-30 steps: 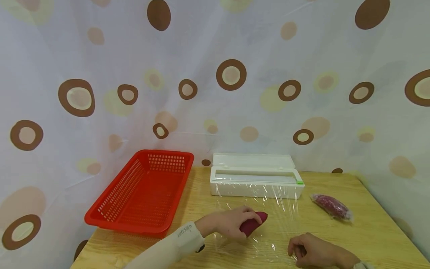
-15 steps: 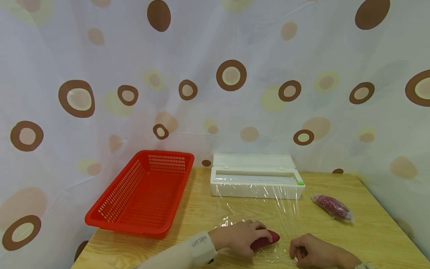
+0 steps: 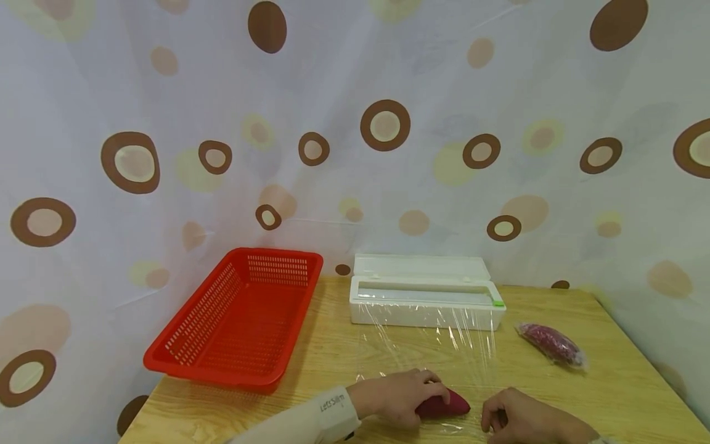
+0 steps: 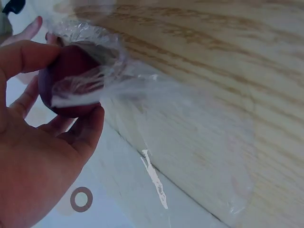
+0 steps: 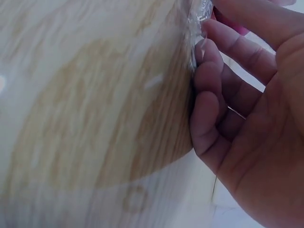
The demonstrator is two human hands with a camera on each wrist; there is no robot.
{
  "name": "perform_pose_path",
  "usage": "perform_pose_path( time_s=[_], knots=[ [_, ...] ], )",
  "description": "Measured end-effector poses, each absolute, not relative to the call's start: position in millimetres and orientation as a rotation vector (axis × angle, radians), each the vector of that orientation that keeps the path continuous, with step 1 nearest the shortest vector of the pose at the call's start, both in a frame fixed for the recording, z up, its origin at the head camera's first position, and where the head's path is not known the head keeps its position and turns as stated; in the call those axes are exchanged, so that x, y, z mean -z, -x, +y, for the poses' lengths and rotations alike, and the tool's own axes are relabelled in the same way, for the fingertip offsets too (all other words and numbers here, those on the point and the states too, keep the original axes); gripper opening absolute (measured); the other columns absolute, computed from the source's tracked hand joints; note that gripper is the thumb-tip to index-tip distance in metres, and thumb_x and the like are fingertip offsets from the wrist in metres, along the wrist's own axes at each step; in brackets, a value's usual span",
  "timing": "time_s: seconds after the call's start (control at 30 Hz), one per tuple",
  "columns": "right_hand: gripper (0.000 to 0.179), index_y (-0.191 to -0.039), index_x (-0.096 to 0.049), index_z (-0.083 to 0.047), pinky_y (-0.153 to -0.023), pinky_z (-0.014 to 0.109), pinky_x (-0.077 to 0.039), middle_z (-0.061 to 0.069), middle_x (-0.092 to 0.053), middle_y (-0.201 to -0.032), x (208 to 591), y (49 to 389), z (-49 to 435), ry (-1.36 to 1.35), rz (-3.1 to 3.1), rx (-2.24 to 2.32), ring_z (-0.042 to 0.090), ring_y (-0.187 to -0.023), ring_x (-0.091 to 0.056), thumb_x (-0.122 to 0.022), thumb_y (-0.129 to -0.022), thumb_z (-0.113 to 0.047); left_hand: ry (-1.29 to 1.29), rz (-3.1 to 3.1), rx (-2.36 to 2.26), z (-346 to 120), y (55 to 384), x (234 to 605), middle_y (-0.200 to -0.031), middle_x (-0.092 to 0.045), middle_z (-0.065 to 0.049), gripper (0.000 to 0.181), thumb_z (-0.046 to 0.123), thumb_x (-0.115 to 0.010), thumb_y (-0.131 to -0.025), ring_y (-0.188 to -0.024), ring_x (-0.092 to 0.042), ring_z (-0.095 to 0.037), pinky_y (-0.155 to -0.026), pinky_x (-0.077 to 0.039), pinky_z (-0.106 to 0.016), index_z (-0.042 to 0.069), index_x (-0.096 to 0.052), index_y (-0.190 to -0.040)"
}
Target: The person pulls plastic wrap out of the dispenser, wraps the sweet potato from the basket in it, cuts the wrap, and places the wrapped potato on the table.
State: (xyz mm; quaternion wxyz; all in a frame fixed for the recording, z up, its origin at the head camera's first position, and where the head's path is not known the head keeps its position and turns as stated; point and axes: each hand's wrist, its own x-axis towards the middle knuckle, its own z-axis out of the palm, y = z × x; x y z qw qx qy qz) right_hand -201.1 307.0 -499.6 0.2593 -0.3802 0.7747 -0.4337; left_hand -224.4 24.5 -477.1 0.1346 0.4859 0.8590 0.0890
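Observation:
My left hand (image 3: 402, 398) grips a purple-red sweet potato (image 3: 444, 405) low over the table, near the front. In the left wrist view the sweet potato (image 4: 71, 80) sits between thumb and fingers, with crinkled film lying over part of it. Clear plastic wrap (image 3: 410, 351) stretches from the white wrap dispenser (image 3: 427, 316) toward both hands. My right hand (image 3: 524, 416) pinches the wrap near its front right corner. Bunched wrap (image 5: 197, 23) shows at those fingertips in the right wrist view, where the other fingers are curled.
A red plastic basket (image 3: 238, 376) stands at the left of the wooden table (image 3: 621, 394). To the right lies a film-wrapped sweet potato (image 3: 551, 345). The dispenser's lid (image 3: 421, 266) is raised at the back, against a patterned curtain (image 3: 333, 74).
My left hand has moved right and toward the front with the sweet potato, bringing it close to the right hand. The right hand has barely moved and keeps its pinch on the wrap.

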Motion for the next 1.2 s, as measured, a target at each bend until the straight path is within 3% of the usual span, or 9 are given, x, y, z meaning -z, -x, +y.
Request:
perform_pose_path(
  time_s=[0.17, 0.47, 0.8, 0.93, 1.2],
  knots=[
    [0.009, -0.089, -0.068, -0.015, -0.052, 0.019, -0.046, -0.013, -0.059, -0.076, 501.3, 200.6, 305.7, 1.066, 2.112, 1.184, -0.006, -0.064, -0.049, -0.064, -0.087, -0.006, -1.457, 2.524, -0.182, 24.3, 218.6, 475.4, -0.138, -0.039, 0.007, 0.060, 0.014, -0.071, -0.075, -0.111, -0.044, -0.005, -0.080, -0.039, -0.016, 0.032, -0.045, -0.126],
    [0.015, -0.086, -0.061, -0.013, -0.054, 0.019, -0.045, -0.014, -0.056, -0.077, 501.7, 203.1, 302.4, 1.153, 2.194, 1.218, -0.005, -0.067, -0.048, -0.058, -0.089, 0.001, -1.508, 2.677, 0.007, 28.1, 209.3, 477.6, -0.130, -0.044, 0.013, 0.060, 0.047, -0.070, -0.077, -0.109, -0.044, -0.006, -0.091, -0.038, -0.026, 0.036, -0.043, -0.129],
    [0.013, -0.086, -0.055, -0.008, -0.049, 0.021, -0.041, -0.015, -0.049, -0.075, 494.8, 205.8, 297.4, 1.046, 2.253, 1.312, -0.004, -0.064, -0.045, -0.050, -0.094, 0.001, -1.511, 2.794, 0.068, 26.9, 212.7, 481.6, -0.126, -0.051, 0.010, 0.050, 0.034, -0.068, -0.083, -0.105, -0.049, -0.009, -0.087, -0.041, -0.026, 0.033, -0.044, -0.128],
    [0.010, -0.087, -0.055, -0.010, -0.049, 0.022, -0.043, -0.014, -0.051, -0.073, 497.2, 205.5, 298.7, 0.995, 2.346, 1.286, -0.003, -0.062, -0.046, -0.054, -0.094, -0.003, -1.491, 2.753, -0.036, 24.9, 215.2, 480.9, -0.129, -0.048, 0.007, 0.049, 0.034, -0.067, -0.084, -0.108, -0.049, -0.009, -0.089, -0.042, -0.023, 0.034, -0.046, -0.129],
    [0.016, -0.086, -0.055, -0.015, -0.048, 0.021, -0.039, -0.015, -0.045, -0.069, 499.7, 204.7, 288.5, 1.002, 2.783, 1.169, -0.002, -0.060, -0.041, -0.063, -0.087, -0.001, -1.345, 2.591, -0.382, 17.5, 229.3, 480.2, -0.125, -0.046, 0.003, 0.045, 0.030, -0.063, -0.090, -0.098, -0.048, -0.003, -0.077, -0.042, -0.015, 0.035, -0.049, -0.132]
  ],
)
